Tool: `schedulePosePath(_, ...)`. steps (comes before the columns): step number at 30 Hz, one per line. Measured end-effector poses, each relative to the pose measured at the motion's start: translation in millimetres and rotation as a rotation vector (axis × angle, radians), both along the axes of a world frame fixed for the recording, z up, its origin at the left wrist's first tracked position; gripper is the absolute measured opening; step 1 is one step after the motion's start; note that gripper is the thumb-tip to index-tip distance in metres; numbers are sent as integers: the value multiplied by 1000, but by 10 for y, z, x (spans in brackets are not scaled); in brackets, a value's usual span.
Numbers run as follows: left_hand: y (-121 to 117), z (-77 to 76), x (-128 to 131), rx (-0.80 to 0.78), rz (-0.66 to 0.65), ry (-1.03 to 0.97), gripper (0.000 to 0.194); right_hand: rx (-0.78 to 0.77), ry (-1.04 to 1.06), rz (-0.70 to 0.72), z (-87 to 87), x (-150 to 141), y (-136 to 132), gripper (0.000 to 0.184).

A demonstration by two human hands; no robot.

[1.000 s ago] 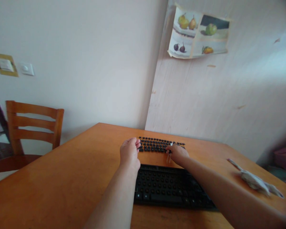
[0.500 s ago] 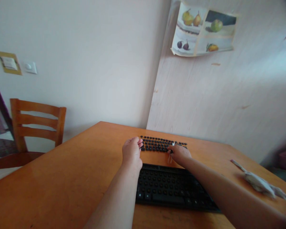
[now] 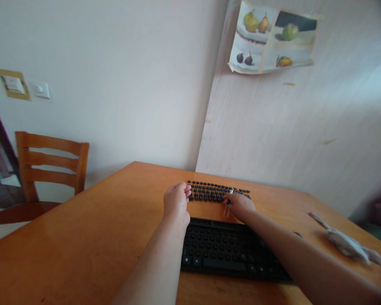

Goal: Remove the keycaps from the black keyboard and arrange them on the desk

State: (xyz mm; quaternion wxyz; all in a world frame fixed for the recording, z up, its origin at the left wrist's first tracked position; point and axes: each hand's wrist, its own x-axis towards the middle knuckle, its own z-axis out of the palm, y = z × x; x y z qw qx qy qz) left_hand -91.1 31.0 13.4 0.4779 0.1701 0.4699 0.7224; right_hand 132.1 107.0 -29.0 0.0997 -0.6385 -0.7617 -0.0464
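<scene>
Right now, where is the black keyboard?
In the head view, the black keyboard lies right of centre on the table, nearer than the rows of loose keycaps.

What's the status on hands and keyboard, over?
Left hand beside loose keycaps, grip unclear. Right hand pinching wire keycap puller. Keyboard mostly stripped, space bar on; right forearm hides part of its right side.

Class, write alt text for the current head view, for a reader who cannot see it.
Two bare hands work over rows of loose black keycaps on a wooden table, behind a black keyboard missing many keys.
</scene>
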Motion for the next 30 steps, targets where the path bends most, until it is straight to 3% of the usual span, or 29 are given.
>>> schedulePosePath(4,14,-17,-8,5,-3,-4,17,34,76,3,44,25,-15,30)
schedulePosePath(9,17,-10,-26,5,4,0,18,91,213,51,222,116,-132,37)
schedulePosePath(15,27,-14,-25,9,7,12,20,170,755,107,410,255,-485,43)
schedulePosePath(20,12,-8,12,12,-19,42,21,4,1165,93,513,299,-926,32)
schedulePosePath(24,-19,-2,80,39,-79,112,21,-146,1191,106,533,374,-1177,31)
schedulePosePath(27,-48,-10,144,57,-144,188,22,-293,1214,144,501,433,-1261,32)
schedulePosePath(30,-78,-39,208,73,-211,306,22,-339,1169,180,483,440,-1309,35)
